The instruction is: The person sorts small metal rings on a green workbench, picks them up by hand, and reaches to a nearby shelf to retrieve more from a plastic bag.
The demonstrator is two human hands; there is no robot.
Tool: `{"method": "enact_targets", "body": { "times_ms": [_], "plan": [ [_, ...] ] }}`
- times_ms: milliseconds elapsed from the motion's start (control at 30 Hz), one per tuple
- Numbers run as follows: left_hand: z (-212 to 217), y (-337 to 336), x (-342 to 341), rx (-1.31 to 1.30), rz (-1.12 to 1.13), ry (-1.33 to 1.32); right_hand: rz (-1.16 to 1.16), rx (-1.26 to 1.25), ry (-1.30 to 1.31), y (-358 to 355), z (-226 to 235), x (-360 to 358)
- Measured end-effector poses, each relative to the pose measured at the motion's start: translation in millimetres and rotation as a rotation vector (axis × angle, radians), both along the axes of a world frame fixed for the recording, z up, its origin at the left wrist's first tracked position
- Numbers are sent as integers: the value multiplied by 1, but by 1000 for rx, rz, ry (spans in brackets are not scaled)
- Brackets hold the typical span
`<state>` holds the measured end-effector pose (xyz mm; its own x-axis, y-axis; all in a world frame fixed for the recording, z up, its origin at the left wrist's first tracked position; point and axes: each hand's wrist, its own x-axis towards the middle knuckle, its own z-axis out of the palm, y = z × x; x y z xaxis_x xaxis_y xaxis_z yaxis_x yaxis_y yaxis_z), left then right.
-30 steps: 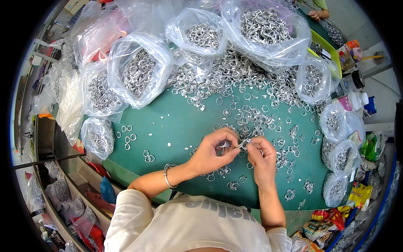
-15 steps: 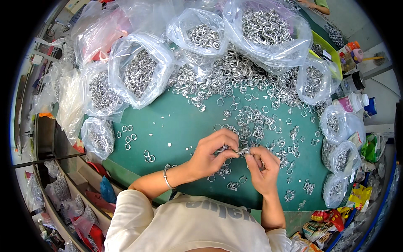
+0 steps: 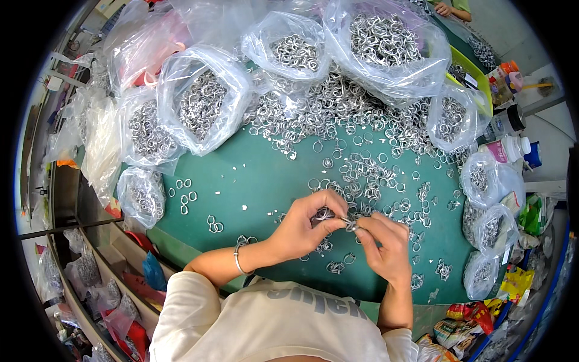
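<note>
Silver metal rings (image 3: 350, 225) are pinched between the fingertips of both my hands, above the near middle of the green table. My left hand (image 3: 301, 228) is closed, thumb against forefinger, and more rings (image 3: 324, 215) show in the curl of its fingers. From the other side my right hand (image 3: 386, 244) grips the same small cluster with thumb and fingers. How many rings are held is too small to tell. Loose rings (image 3: 368, 175) lie scattered just beyond the hands, and a small clump (image 3: 335, 267) rests below them.
A big heap of rings (image 3: 344, 99) spreads along the far side. Open plastic bags of rings (image 3: 204, 105) ring the table (image 3: 205, 175). A white bottle (image 3: 509, 148) stands at the right. Drawers (image 3: 108, 259) hold bagged pieces at the left. Another person's hand (image 3: 443, 9) appears far right.
My right hand has shifted slightly right and down, its fingers turning at the rings. The held cluster has tilted and sits a little lower. My left hand stays nearly in place.
</note>
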<state>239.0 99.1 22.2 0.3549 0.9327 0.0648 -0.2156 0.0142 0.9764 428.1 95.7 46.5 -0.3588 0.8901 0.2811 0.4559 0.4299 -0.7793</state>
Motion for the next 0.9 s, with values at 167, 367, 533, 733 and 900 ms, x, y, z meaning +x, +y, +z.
{"method": "enact_targets", "body": {
  "times_ms": [167, 367, 533, 733, 900],
  "plan": [
    [-2, 1, -3, -44, -64, -23, 58, 23, -51, 1, 2, 4],
    [-2, 3, 2, -256, -41, -174, -127, -113, 59, -6, -3, -6],
    [-3, -4, 8, -64, 89, -134, -168, -281, 166, -11, -10, -12],
    [0, -7, 7, 124, 60, -81, -56, -571, 498, -18, -21, -9],
    [2, -4, 2, 163, -1, -81, 114, -933, 897, -18, -21, -7]
  ]
}}
